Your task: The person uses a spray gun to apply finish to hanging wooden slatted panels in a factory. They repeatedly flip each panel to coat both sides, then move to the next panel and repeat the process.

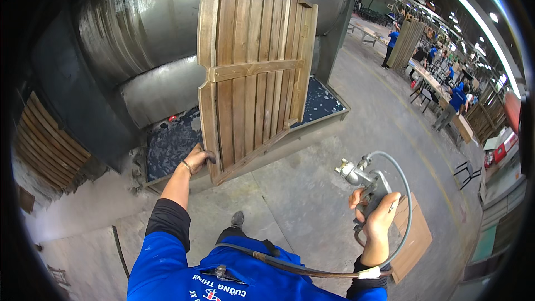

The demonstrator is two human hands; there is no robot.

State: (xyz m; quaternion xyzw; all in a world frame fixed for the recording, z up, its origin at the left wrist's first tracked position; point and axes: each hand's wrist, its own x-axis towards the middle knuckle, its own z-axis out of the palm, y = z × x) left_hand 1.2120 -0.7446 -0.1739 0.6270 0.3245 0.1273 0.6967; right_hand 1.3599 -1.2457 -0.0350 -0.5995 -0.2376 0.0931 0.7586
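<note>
A slatted wooden panel (253, 86), with a cross rail and a notched left edge, stands upright and slightly tilted before me. Its lower left edge is gripped by my left hand (198, 159), which looks darkly stained; the fingertips are partly behind the wood. To the right, apart from the panel, my right hand (379, 217) is wrapped round the handle of a metal spray gun (356, 175). The gun's nozzle points up and left. A grey hose (409, 206) loops from the gun past my wrist, and a darker hose (278, 265) crosses my waist.
Behind the panel lies a trough of dark liquid (320, 100) with pale flecks, below a large metal drum (150, 22). Curved wooden slats (47, 139) lean at the left. A flat brown board (412, 237) lies at right. Several people work at far tables (429, 78).
</note>
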